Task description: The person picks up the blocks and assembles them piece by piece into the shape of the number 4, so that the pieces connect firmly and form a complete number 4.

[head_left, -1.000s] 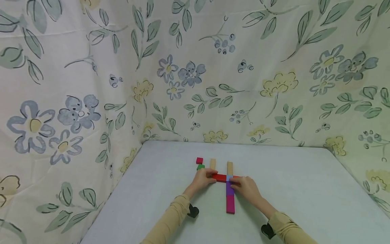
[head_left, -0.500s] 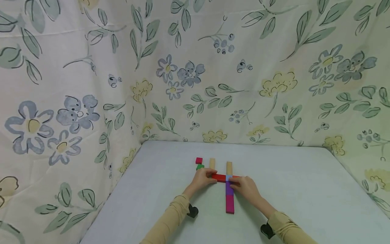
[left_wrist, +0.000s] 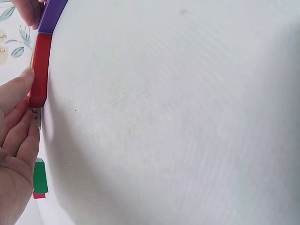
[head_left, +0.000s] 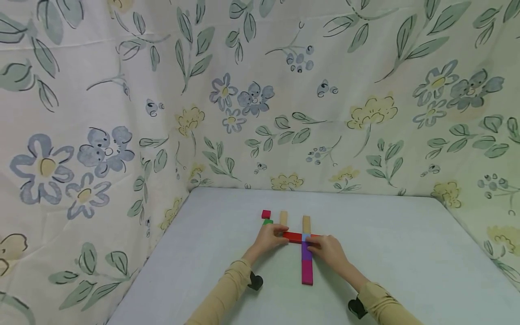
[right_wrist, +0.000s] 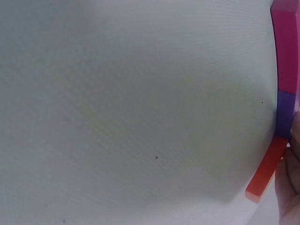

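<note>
In the head view, my left hand (head_left: 268, 238) pinches the left end of a long red block (head_left: 293, 237), which butts against a straight column of blocks. My right hand (head_left: 328, 249) has its fingertips at the column's right side, touching it where a light blue block (head_left: 305, 236) meets a purple block (head_left: 306, 251). Whether these fingers grip or only press, I cannot tell. An orange block (right_wrist: 267, 168) extends from the column beneath the right fingers. A magenta block (head_left: 307, 272) ends the column nearest me, and a tan block (head_left: 306, 224) ends it at the far side.
Beyond my left hand lie another tan block (head_left: 283, 218), a green block (head_left: 268, 222) and a small red block (head_left: 266, 214). The white table (head_left: 386, 239) meets a floral cloth (head_left: 284, 90) at its back and sides.
</note>
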A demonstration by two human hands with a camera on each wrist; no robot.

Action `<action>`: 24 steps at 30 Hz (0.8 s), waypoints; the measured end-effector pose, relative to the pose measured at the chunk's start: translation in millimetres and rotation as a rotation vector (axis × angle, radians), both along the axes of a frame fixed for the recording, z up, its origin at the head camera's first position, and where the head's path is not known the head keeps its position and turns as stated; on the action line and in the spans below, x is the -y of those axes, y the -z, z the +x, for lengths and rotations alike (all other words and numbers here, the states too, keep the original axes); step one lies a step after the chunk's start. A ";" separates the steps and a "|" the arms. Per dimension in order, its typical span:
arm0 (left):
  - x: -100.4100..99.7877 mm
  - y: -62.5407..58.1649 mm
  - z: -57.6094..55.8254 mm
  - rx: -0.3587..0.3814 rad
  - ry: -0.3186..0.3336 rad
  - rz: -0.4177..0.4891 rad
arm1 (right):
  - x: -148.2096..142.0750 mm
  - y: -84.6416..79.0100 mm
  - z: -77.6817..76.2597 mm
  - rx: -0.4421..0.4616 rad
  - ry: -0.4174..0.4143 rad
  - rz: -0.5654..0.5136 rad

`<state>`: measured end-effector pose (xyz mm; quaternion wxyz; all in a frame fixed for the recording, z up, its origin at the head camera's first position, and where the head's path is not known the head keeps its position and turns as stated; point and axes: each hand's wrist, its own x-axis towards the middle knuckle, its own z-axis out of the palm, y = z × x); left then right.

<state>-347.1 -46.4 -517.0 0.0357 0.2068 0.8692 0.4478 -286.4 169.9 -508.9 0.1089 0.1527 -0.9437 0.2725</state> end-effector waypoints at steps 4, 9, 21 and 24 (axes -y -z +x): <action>0.6 -3.6 2.2 0.017 0.005 0.023 | -0.2 -0.9 0.7 0.005 0.000 0.004; 0.1 -9.3 4.3 0.025 0.007 0.047 | -0.9 -0.2 0.1 0.004 -0.008 0.003; -0.4 -26.0 0.7 0.013 -0.002 0.088 | -2.1 1.9 -0.7 -0.029 -0.022 0.005; 0.2 -30.3 -0.2 0.008 -0.008 0.084 | -1.7 2.4 -1.2 -0.016 -0.013 0.001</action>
